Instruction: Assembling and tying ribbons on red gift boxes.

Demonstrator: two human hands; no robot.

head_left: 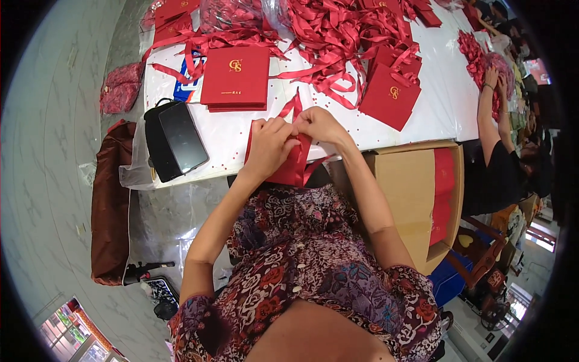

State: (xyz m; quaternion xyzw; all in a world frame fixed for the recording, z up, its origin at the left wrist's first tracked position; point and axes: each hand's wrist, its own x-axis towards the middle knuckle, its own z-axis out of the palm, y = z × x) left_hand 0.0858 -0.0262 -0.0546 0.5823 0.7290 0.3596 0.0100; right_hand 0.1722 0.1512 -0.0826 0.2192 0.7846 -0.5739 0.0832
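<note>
At the near edge of the table a flat red paper bag (288,175) lies under my hands, partly hidden by them. A red satin ribbon (295,104) runs through its upper part, and loose ribbon trails down its right side. My left hand (269,143) rests over the bag with fingers curled and closed at the ribbon. Fingertips of my right hand (321,125) pinch the ribbon right beside the left fingers. Just beyond, to the left, sits a neat stack of red bags (235,77) with gold print. The exact spot where the fingertips meet is partly covered.
A heap of red ribbons (329,45) covers the table's far middle. More red bags (391,96) lie at right. A phone (183,137) on a black case lies at left. An open cardboard box (404,199) stands by my right arm. Another person's hands (491,78) work at far right.
</note>
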